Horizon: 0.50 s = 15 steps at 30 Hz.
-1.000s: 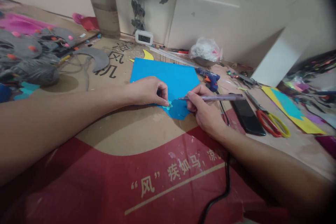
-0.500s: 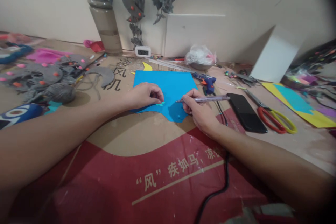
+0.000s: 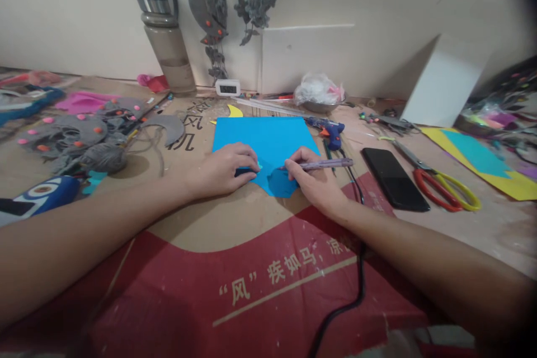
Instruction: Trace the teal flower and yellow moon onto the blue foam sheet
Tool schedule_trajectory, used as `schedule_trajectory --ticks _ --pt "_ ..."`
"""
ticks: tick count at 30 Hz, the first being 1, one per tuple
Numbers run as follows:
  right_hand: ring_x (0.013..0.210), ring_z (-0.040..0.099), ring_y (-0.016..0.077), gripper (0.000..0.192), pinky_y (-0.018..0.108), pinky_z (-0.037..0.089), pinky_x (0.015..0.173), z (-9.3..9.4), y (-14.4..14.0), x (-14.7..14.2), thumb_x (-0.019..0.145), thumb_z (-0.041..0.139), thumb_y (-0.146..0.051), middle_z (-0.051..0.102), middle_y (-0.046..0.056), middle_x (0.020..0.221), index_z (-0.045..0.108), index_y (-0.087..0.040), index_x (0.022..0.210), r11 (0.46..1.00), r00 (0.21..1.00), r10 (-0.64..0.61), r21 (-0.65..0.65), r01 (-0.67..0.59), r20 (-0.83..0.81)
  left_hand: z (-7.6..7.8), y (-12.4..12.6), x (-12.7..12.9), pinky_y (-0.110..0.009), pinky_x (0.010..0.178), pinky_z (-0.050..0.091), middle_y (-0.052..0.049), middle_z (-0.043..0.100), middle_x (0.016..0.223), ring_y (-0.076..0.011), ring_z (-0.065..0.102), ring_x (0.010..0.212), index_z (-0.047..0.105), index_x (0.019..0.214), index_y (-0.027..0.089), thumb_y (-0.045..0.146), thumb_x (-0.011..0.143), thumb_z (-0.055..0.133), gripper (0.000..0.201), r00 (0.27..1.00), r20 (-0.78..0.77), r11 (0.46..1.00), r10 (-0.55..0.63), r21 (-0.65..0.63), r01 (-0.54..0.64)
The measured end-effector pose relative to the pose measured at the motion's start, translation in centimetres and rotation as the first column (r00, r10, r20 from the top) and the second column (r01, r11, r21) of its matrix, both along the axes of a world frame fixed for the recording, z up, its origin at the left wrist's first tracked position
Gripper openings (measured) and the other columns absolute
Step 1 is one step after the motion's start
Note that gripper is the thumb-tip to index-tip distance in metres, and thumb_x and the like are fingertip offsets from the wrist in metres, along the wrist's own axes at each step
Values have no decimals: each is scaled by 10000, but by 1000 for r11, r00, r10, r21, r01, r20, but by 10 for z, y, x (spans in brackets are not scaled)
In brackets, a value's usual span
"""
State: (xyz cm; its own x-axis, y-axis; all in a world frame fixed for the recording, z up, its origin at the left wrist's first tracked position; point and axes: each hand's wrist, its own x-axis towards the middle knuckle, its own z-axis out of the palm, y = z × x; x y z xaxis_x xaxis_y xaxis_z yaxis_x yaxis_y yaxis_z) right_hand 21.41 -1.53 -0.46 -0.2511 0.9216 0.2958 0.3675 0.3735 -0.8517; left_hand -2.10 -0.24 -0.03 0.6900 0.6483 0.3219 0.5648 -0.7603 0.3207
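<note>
Dim, warm indoor light from above leaves soft shadows beneath both forearms and the water bottle (image 3: 166,39), with wide-angle bowing toward the edges, a dark vignette at the right corners, slight overall softness, and blurred near forearms.

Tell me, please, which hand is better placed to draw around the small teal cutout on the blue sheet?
Probably the right hand: it holds the pen, tip near the teal cutout, which the left hand pins to the blue sheet.
</note>
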Motion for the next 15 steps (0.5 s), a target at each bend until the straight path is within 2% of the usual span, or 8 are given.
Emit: schedule_trajectory --ticks 3,7,10,15 --pt "579 492 124 256 265 375 559 0 1 -1 884 574 -379 561 -25 613 497 -216 702 999 1000 2 -32 -2 5 -2 -4 0 -367 917 464 -104 695 1074 -225 612 1017 720 974 160 292 956 511 248 999 -8 999 -34 37 34" --pt "557 470 118 259 274 355 550 2 3 -1 883 588 -383 564 -31 605 506 -214 705 997 1000 12 -74 -11 6 -2 -3 -2 -353 915 478 -95 705 1063 -217 612 1030 709 1027 166 269 950 527 223 999 25 999 -36 6 36" --pt "558 464 113 255 275 344 550 2 5 0 884 591 -362 564 -35 599 513 -212 693 995 1000 -16 -97 14 -13 -2 -3 -4 -349 918 484 -86 718 1063 -215 621 1042 720 992 185 276 939 550 200 998 55 1000 -25 -9 25" --pt "565 464 101 251 261 338 541 -5 8 5 885 607 -364 559 -39 611 534 -208 702 989 988 -66 -138 47 -136 -4 -4 -6 -363 919 496 -93 721 1082 -219 631 1040 733 944 183 289 938 557 205 998 55 999 -32 9 32"
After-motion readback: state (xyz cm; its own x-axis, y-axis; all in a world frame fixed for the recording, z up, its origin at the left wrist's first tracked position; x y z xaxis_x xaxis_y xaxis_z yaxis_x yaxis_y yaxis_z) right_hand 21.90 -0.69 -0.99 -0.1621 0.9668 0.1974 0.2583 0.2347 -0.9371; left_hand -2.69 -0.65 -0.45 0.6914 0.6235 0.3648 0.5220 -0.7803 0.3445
